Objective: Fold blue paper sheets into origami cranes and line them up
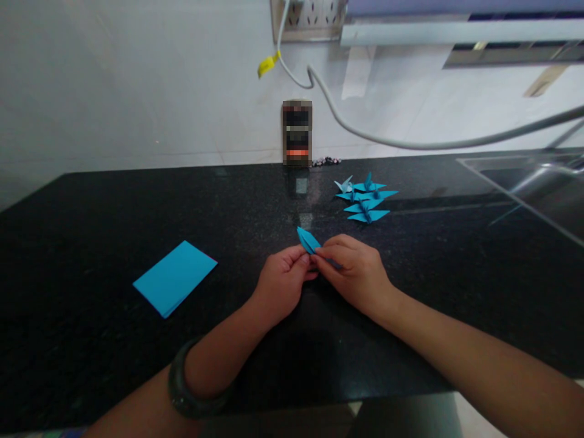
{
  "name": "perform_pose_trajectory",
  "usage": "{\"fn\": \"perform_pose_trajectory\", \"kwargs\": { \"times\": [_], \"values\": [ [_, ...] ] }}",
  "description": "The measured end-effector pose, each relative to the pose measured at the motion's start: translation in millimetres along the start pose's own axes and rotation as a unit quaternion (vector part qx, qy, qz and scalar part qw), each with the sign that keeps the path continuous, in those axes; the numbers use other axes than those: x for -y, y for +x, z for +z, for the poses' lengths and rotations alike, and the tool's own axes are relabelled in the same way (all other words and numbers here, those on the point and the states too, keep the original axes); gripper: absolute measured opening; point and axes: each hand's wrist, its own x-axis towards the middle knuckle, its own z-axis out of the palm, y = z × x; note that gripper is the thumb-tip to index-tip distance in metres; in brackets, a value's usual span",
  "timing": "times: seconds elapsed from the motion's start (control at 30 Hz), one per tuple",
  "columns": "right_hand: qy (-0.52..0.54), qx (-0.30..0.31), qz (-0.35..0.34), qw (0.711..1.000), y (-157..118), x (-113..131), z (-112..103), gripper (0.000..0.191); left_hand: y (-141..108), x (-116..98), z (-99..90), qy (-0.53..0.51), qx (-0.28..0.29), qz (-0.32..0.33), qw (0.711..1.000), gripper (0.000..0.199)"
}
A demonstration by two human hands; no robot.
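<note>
A small folded piece of blue paper (308, 241), narrow and pointed, is held just above the dark counter between both hands. My left hand (283, 277) pinches its lower left side with thumb and fingers. From the right, my right hand (353, 267) grips the lower end, thumb and forefinger pressed together on it. My fingers hide the bottom of the fold. Beyond my right hand sits a group of several blue origami cranes (368, 214), with one paler crane (344, 185) at its left edge. A stack of blue paper sheets (176, 278) lies to the left.
A phone (297, 134), its screen blurred, leans on the wall with a beaded strap (326, 161) beside it. A grey cable (392, 141) hangs from the wall socket (312, 15). On the right is a sink edge (520, 198). The black counter (91, 231) runs underneath.
</note>
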Motion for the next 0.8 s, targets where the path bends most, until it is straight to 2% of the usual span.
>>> {"fn": "perform_pose_trajectory", "kwargs": {
  "times": [0.47, 0.67, 0.8],
  "values": [
    [0.004, 0.038, 0.017, 0.999, -0.2, 0.3, -0.9, 0.019, 0.9, 3.2, -3.5, 0.117, 0.006, 0.044, 0.992, 0.022],
    [-0.035, 0.029, 0.045, 0.998, 0.4, 1.8, 1.5, 0.013, -2.3, -0.1, -4.6, 0.262, -0.013, 0.117, 0.958, 0.023],
    [-0.036, 0.037, 0.075, 0.996, 1.2, 5.7, 2.4, 0.008, -4.8, -4.2, -2.9, 0.307, -0.028, 0.137, 0.941, 0.024]
  ]
}}
